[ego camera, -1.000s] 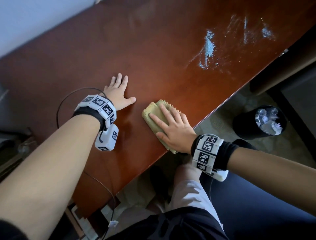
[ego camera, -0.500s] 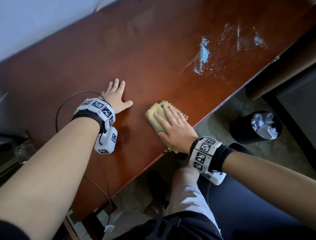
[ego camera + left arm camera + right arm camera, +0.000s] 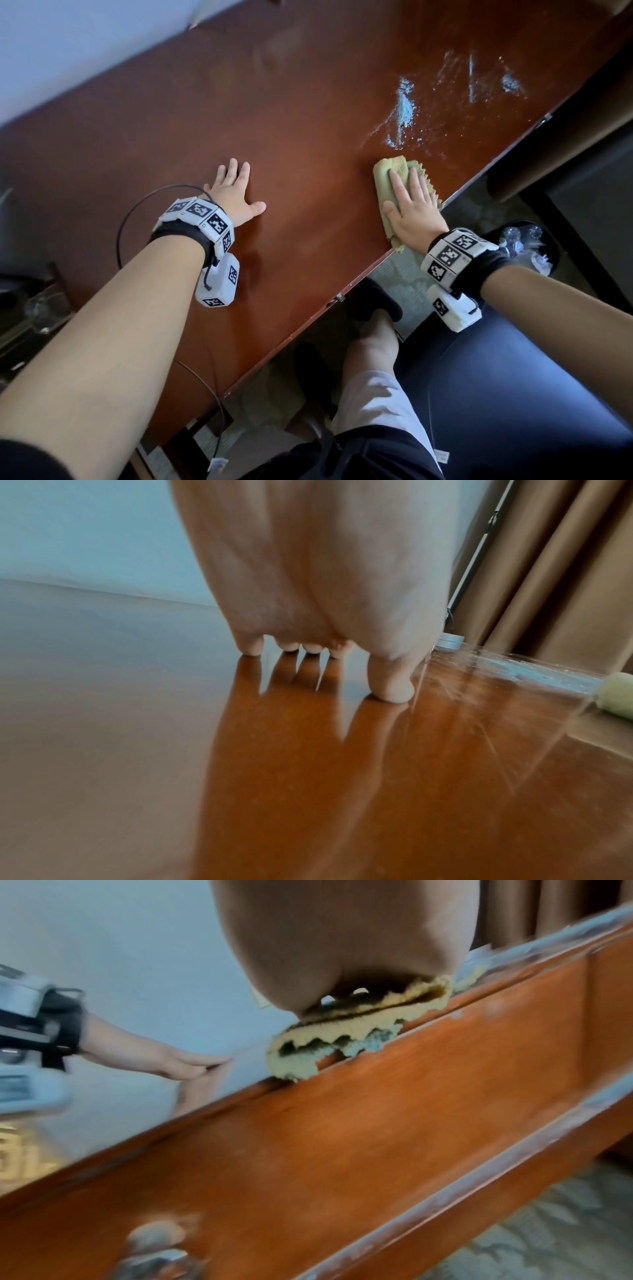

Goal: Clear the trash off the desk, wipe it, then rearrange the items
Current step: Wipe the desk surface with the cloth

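Note:
A folded yellow-green cloth lies near the front edge of the reddish-brown desk. My right hand presses flat on it with straight fingers. In the right wrist view the cloth shows under my palm, its zigzag edge hanging over the desk's rim. My left hand rests flat on the bare desk to the left, fingers spread; the left wrist view shows its fingertips touching the glossy top. A patch of whitish-blue smears and crumbs lies just beyond the cloth.
A black bin with crumpled trash and plastic bottles stands on the carpet right of the desk. A drawer front with a metal knob runs under the desk edge. A small round container sits at the far desk end by brown curtains.
My right hand has slid the cloth to the right along the front edge, closer to the smears. My left hand has stayed flat on the desk.

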Demonstrator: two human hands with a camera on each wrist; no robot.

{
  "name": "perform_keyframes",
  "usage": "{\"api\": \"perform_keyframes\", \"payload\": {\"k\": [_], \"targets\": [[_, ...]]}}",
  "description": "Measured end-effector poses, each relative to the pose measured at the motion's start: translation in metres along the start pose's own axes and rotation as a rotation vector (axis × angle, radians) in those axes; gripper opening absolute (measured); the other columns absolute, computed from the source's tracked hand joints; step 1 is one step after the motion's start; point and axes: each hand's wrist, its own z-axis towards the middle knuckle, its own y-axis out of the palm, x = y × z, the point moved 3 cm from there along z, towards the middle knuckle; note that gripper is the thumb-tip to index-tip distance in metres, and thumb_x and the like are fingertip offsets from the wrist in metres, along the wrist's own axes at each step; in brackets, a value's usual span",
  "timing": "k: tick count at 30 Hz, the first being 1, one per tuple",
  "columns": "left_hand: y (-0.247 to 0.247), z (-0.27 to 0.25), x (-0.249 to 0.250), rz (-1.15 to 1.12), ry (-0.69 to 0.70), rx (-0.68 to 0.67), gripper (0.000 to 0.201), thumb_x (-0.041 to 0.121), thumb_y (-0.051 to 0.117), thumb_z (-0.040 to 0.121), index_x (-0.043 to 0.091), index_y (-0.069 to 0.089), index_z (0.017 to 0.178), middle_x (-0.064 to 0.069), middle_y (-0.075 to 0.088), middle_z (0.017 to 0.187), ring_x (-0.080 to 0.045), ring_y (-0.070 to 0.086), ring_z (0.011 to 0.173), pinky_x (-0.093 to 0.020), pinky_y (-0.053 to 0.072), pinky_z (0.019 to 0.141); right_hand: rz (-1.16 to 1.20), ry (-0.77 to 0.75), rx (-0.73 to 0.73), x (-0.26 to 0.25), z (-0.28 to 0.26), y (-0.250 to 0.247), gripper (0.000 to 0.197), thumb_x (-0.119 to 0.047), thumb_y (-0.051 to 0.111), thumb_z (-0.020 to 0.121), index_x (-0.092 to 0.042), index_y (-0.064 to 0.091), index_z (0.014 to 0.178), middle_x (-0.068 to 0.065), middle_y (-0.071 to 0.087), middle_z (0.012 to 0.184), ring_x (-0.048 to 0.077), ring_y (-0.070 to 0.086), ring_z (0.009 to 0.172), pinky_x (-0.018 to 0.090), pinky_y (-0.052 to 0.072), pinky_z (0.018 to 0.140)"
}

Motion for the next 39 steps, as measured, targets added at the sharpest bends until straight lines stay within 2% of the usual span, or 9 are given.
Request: {"api": "perform_keyframes", "payload": {"k": [3,8,15,22,26,29,34,39], "targets": [[0.000,-0.001,0.001,-0.002,-0.003,0.005,0.078,0.041,0.043,0.097,0.018,-0.009,0.151,-0.002,-0.019,0.158,-0.021,-0.014,0.146,-0.048,0.004,0.117,-0.004,-0.042,-0.030,-0.025,-0.017,0.011,0.057,-0.039,0.022,0.101,-0.026,-0.004,0.151,0.011,-0.013,0.158,0.028,-0.011,0.145,0.044,-0.003,0.116],[-0.001,-0.002,0.003,-0.004,-0.010,0.009,0.078,0.041,0.044,0.097,0.018,-0.008,0.151,-0.002,-0.019,0.158,-0.021,-0.013,0.146,-0.049,0.005,0.116,-0.117,-0.233,-0.102,-0.073,-0.046,0.037,0.058,-0.039,0.021,0.101,-0.026,-0.007,0.150,0.010,-0.016,0.157,0.026,-0.012,0.145,0.043,-0.002,0.116],[0.000,0.000,0.004,-0.009,-0.021,0.008,0.078,0.040,0.044,0.097,0.018,-0.009,0.151,-0.002,-0.019,0.158,-0.021,-0.013,0.146,-0.048,0.004,0.117,-0.207,-0.306,-0.070,-0.065,-0.049,0.050,0.068,-0.047,0.031,0.099,-0.027,-0.009,0.149,0.007,-0.016,0.157,0.022,-0.012,0.146,0.033,-0.008,0.115],[0.000,0.001,0.002,-0.010,-0.026,-0.007,0.079,0.040,0.043,0.097,0.018,-0.011,0.151,-0.001,-0.021,0.157,-0.021,-0.015,0.146,-0.048,0.003,0.117,-0.174,-0.188,0.013,-0.022,-0.015,0.023,0.062,-0.041,0.030,0.100,-0.026,-0.002,0.151,0.007,-0.011,0.158,0.021,-0.008,0.146,0.032,-0.006,0.116],[-0.001,0.001,0.002,-0.012,-0.026,-0.005,0.079,0.041,0.043,0.097,0.018,-0.011,0.151,-0.001,-0.021,0.157,-0.021,-0.015,0.146,-0.048,0.003,0.117,-0.084,-0.024,0.124,0.012,0.019,0.000,0.060,-0.041,0.026,0.100,-0.023,0.000,0.151,0.011,-0.007,0.158,0.025,-0.005,0.146,0.038,-0.001,0.118],[0.000,0.000,0.004,-0.014,-0.026,-0.001,0.079,0.040,0.043,0.097,0.019,-0.010,0.151,-0.001,-0.021,0.157,-0.021,-0.015,0.146,-0.048,0.003,0.117,-0.040,0.018,0.136,0.023,0.027,-0.007,0.060,-0.040,0.027,0.100,-0.021,0.001,0.151,0.013,-0.005,0.158,0.027,-0.003,0.146,0.041,0.001,0.118],[0.000,0.000,0.004,-0.017,-0.030,0.004,0.079,0.040,0.044,0.097,0.019,-0.010,0.151,-0.002,-0.021,0.157,-0.021,-0.015,0.146,-0.048,0.003,0.117,-0.013,-0.031,0.089,-0.002,0.003,0.005,0.061,-0.040,0.024,0.101,-0.024,-0.009,0.150,0.012,-0.012,0.157,0.028,-0.009,0.146,0.043,-0.004,0.116],[0.000,0.000,0.004,-0.024,-0.029,0.011,0.079,0.041,0.044,0.097,0.019,-0.010,0.151,-0.001,-0.020,0.158,-0.021,-0.014,0.146,-0.048,0.003,0.117,-0.111,-0.207,-0.034,-0.047,-0.026,0.030,0.061,-0.040,0.023,0.101,-0.028,-0.011,0.149,0.008,-0.019,0.157,0.025,-0.014,0.145,0.040,-0.006,0.116]]}}
